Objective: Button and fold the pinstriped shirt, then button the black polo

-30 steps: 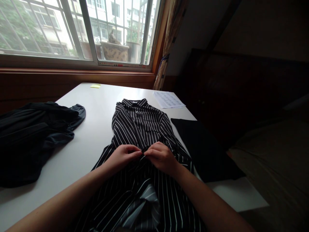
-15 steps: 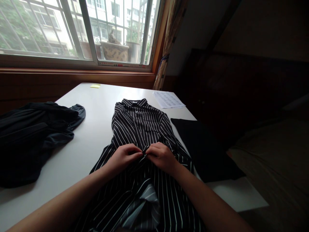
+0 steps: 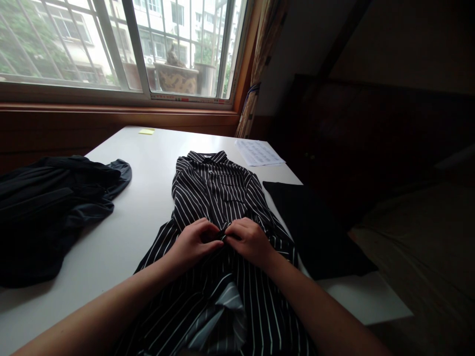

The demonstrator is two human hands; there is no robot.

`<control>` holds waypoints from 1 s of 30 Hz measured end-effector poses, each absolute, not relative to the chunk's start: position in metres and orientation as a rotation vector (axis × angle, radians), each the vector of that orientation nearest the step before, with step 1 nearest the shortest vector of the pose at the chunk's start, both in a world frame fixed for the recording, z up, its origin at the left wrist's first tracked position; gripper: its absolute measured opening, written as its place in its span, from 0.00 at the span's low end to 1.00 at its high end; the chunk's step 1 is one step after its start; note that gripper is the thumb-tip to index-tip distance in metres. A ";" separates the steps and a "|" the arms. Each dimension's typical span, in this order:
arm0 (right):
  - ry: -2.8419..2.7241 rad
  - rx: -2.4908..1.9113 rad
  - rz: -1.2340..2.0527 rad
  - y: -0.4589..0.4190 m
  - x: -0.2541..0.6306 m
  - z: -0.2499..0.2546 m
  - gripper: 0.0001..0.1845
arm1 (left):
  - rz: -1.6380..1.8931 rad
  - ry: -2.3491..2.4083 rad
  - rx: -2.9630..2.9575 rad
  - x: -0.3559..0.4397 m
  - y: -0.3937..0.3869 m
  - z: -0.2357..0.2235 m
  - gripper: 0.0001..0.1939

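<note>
A black shirt with white stripes (image 3: pixel 230 190) lies front up on the white table (image 3: pixel 148 198), its collar toward the window. My left hand (image 3: pixel 195 242) pinches the front placket near the shirt's middle. Right beside it, my right hand (image 3: pixel 248 240) pinches the same strip of cloth, fingertips almost touching the left ones. Whatever lies between the fingertips, a button or only fabric, is too small and covered to make out. Toward me the lower front falls partly open, and the paler inner side of the cloth shows.
A heap of dark clothing (image 3: pixel 48 212) lies at the left. To the right is a flat black folded cloth (image 3: pixel 315 232). Printed paper sheets (image 3: pixel 260 153) and a yellow sticky note (image 3: pixel 146 131) rest at the far side, below a barred window (image 3: pixel 178 54) with a tied curtain (image 3: pixel 252 99).
My left hand has shifted slightly right, its thumb now closer to the right fingertips. The right hand stays nearly in place, and the shirt has hardly moved.
</note>
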State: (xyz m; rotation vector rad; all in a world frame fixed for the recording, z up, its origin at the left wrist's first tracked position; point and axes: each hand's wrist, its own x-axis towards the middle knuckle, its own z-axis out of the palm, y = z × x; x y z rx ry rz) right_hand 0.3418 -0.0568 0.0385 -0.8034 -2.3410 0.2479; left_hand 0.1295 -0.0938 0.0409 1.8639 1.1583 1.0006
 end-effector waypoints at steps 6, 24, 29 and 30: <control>-2.343 -0.826 0.245 -0.057 0.342 0.038 0.07 | 1.033 1.152 1.917 0.132 -0.096 0.041 0.06; -2.340 -0.719 0.255 -0.060 0.343 0.046 0.06 | 1.064 1.194 1.901 0.133 -0.095 0.039 0.05; -2.211 -0.698 0.279 -0.066 0.346 0.055 0.07 | 1.081 1.218 1.968 0.133 -0.097 0.042 0.05; -2.186 -0.706 0.290 -0.066 0.346 0.056 0.09 | 1.085 1.223 1.985 0.133 -0.098 0.042 0.05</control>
